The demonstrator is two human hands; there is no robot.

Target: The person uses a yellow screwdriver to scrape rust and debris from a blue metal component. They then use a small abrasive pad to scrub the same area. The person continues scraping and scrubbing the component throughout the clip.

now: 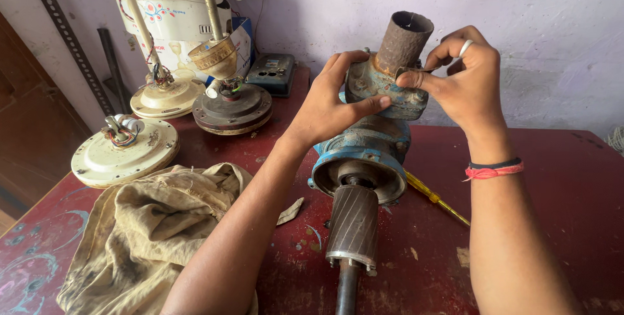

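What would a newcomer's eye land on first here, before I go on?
Probably the rusty blue pump body at centre on the red table, its grooved rotor pointing toward the camera. The left hand grips its upper casing while the right hand pinches at the base of the rusty pipe stub. At left sit three ceiling fan motors and a dirty cloth.

i see a bright, soft daylight all over, and it seems to come from the left side. the shadows are gentle; a dim one sits on the red table (559, 178) under the blue pump body (364, 149). no hard glare shows, only a small shine on the yellow screwdriver (434, 197). the middle looks sharp. the arms at the bottom edge look big and a bit stretched.
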